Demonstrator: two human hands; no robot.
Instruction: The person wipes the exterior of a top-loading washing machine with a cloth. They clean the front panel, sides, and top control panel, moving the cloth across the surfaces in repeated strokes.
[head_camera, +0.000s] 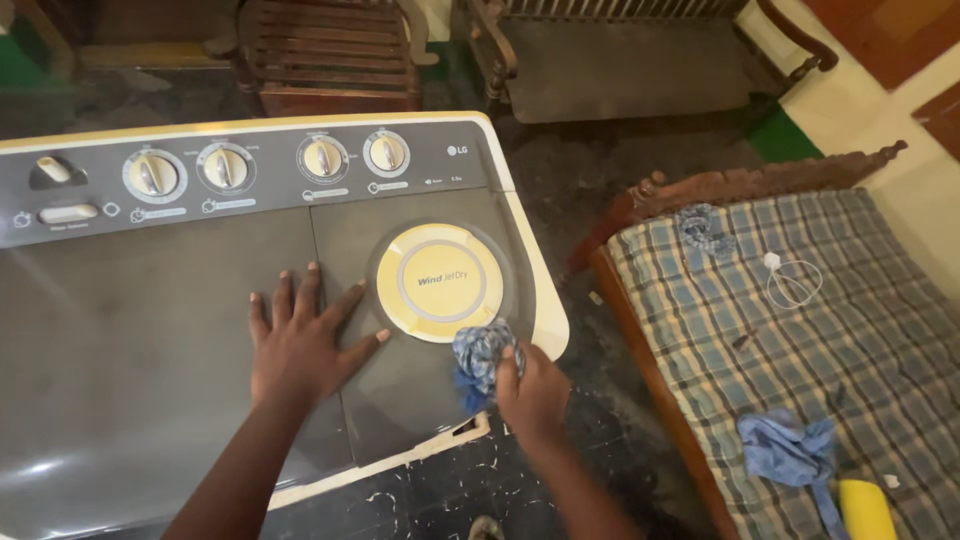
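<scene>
Two hands: both of mine are on the top of a twin-tub washing machine (520, 215), seen from my head camera.
Left hand (300, 335): it lies flat on the dark grey lid (150, 330) of the larger tub, fingers (308, 290) spread wide and holding nothing, the thumb reaching across the seam toward the smaller lid.
Right hand (535, 390): its fingers are curled tight around a bunched blue checked cloth (480, 360), pressed to the front right corner of the smaller lid.
Cloth position: it touches the lower edge of the round yellow window (440, 282) in the spin-tub lid, near the cream rim of the machine.
Progress, as I judge it: the wiping looks under way on the right lid; the grey panels look dull and smeared, so I cannot tell how much is already clean. The dial panel (240, 175) along the back shows no cloth near it.
Around me: a bed with a checked mattress (800, 320) stands to my right, apart from the machine, with another blue cloth (790, 450), a yellow cylinder (865, 508) and a white cable (792, 280) lying on it.
Behind the machine: a wooden chair (325, 50) and a wooden bench (640, 50) on the dark floor.
</scene>
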